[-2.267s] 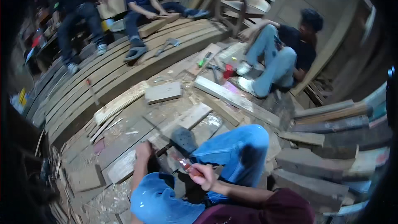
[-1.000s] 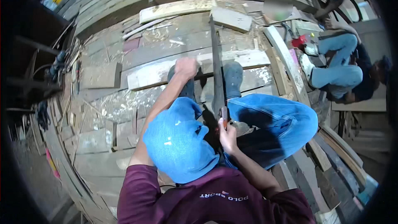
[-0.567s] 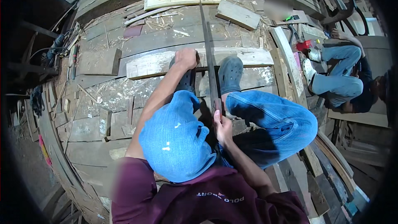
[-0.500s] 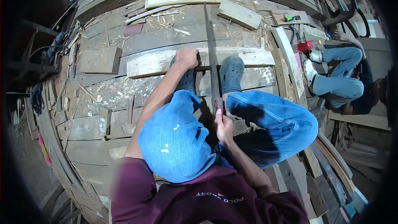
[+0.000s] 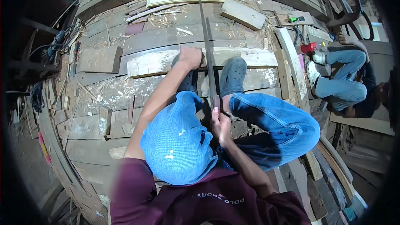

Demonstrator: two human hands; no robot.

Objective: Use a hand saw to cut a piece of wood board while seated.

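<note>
Between the clogs [image 5: 233,77], over the pale, likely stiff plank [image 5: 152,63], runs a saw-like tool [image 5: 208,50], probably light and springy, best held where right hand [image 5: 221,125] grips its handle [image 5: 216,101]; left hand [image 5: 191,57] curled at plank, hold unclear.

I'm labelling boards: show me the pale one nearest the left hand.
The long, white-patched board at the left hand; other pale boards lie farther off.

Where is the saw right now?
In the head view, just right of centre: the right hand holds the saw by its handle, and its blade points away between the dark clogs, across the whitish board, just right of the left hand.
</note>
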